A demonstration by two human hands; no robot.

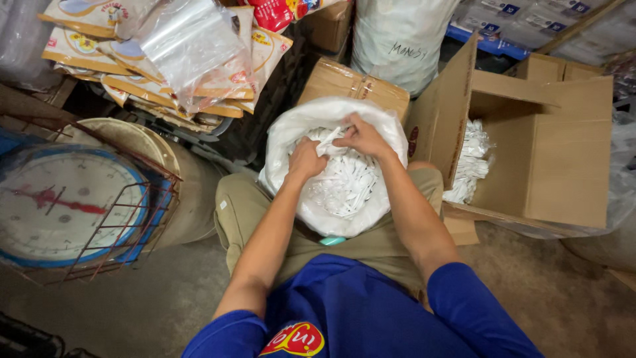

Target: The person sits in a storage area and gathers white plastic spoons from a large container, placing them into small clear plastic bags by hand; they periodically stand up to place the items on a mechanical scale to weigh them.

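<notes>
A white plastic sack (371, 119) rests open on my lap, full of small white plastic utensils (344, 182). Both hands reach into its mouth. My left hand (305, 159) is closed around a bunch of the utensils at the left side of the opening. My right hand (361, 136) pinches a few of the same white pieces at the top, its fingers touching those of the left hand. I sit in khaki trousers and a blue shirt.
An open cardboard box (563, 152) with bagged white utensils (470, 162) stands at the right. A dial weighing scale (59, 205) in a wire frame sits at the left. Stacked printed packets and a clear bag (185, 40) lie behind, beside a taped carton (351, 83).
</notes>
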